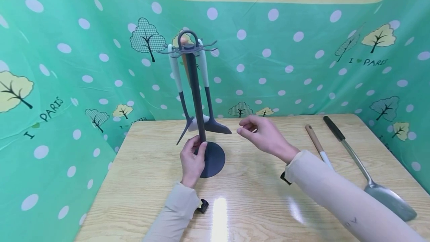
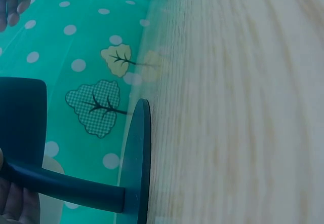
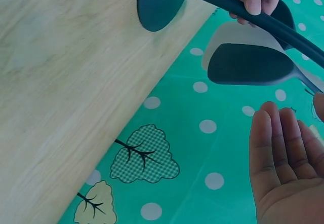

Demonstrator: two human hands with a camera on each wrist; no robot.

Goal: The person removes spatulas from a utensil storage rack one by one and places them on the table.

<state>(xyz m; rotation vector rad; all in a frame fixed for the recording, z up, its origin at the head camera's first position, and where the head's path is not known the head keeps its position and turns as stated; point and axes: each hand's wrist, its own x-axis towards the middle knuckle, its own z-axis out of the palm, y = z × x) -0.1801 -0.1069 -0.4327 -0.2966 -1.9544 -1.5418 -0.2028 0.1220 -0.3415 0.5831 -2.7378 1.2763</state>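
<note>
A dark utensil stand (image 1: 195, 92) rises from a round base (image 1: 216, 160) on the table, tilted a little to the left in the head view. My left hand (image 1: 192, 163) grips its pole low down, just above the base. From the hooks on top hang a dark turner (image 1: 217, 127) with a pale handle, another dark-headed utensil (image 1: 184, 133) with a pale handle, and a white-headed utensil (image 3: 217, 37) partly hidden behind them. Right of the turner's head, my right hand (image 1: 263, 133) is in the air holding nothing, its fingers loosely bent.
On the table's right lie a utensil with a wooden handle (image 1: 314, 139), its lower end hidden behind my right forearm, and a metal wok turner (image 1: 389, 199) with a black grip. A green patterned cloth (image 1: 268, 66) hangs behind the table and along its sides.
</note>
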